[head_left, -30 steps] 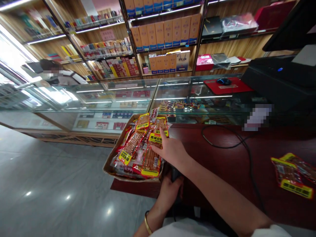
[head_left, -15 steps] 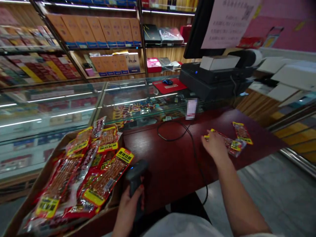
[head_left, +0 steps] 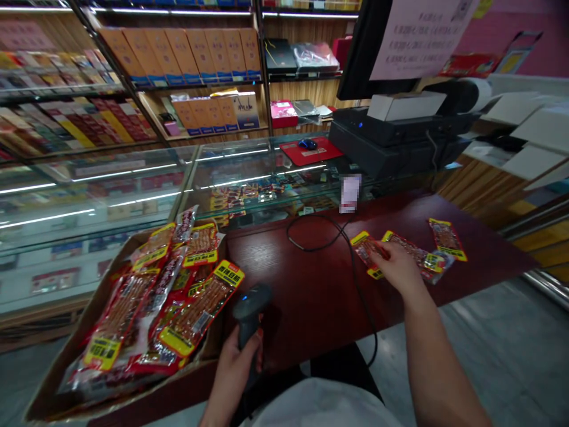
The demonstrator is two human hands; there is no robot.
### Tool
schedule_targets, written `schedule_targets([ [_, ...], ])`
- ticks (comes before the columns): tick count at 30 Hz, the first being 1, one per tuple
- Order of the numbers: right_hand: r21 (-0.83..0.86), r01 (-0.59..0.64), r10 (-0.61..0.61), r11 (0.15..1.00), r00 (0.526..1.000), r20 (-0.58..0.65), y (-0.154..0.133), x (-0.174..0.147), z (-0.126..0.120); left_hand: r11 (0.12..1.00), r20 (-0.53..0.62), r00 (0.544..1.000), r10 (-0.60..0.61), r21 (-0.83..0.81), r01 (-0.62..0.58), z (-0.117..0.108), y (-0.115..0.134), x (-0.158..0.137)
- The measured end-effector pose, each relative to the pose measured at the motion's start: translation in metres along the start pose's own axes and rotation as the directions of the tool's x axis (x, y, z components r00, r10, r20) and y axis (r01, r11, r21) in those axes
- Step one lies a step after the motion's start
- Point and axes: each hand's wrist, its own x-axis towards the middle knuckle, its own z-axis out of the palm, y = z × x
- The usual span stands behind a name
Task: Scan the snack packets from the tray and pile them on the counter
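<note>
My left hand is wrapped round the handle of a dark barcode scanner, its head above the table's front edge and a small blue light lit on it. My right hand has its fingers closed at the right side of a red and yellow snack packet on the table; part of that packet is hidden under the fingers. Just beyond the hand lie a second packet and, farther right, another packet. At left, a cardboard box is heaped with similar packets.
The dark red table carries a looped black cable. Behind it stand a glass display counter, a red mouse mat with a mouse, a black cash drawer and a monitor. Shelves of boxes line the back.
A packet now shows out to the left of my right hand, where the hand mostly covered it before. My left hand keeps the scanner; the view has shifted slightly.
</note>
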Motion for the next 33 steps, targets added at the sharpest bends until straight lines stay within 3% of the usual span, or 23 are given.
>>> schedule_targets([
  [3, 0.270, 0.119, -0.156, 0.956, 0.980, 0.121, -0.037, -0.019, 0.026, 0.993, 0.056, 0.996, 0.068, 0.095, -0.074, -0.003, 0.009, -0.010],
  [7, 0.534, 0.123, -0.342, 0.837, 0.878, 0.334, -0.084, -0.042, 0.075, 0.968, 0.079, 0.989, 0.122, 0.213, -0.136, -0.007, 0.024, -0.021],
  [10, 0.624, 0.041, -0.376, 0.780, 0.829, 0.414, -0.104, -0.048, 0.112, 0.950, 0.094, 0.987, 0.132, 0.271, -0.153, -0.009, 0.030, -0.024],
  [14, 0.653, -0.061, -0.334, 0.755, 0.821, 0.463, -0.107, -0.045, 0.142, 0.937, 0.074, 0.990, 0.122, 0.320, -0.140, -0.012, 0.029, -0.024],
  [23, 0.642, -0.108, -0.264, 0.759, 0.850, 0.456, -0.093, -0.027, 0.132, 0.954, 0.074, 0.994, 0.086, 0.281, -0.103, -0.009, 0.037, -0.032],
  [33, 0.573, -0.129, -0.244, 0.810, 0.814, 0.527, -0.091, -0.023, 0.133, 0.958, 0.061, 0.995, 0.082, 0.271, -0.096, -0.012, 0.038, -0.035],
])
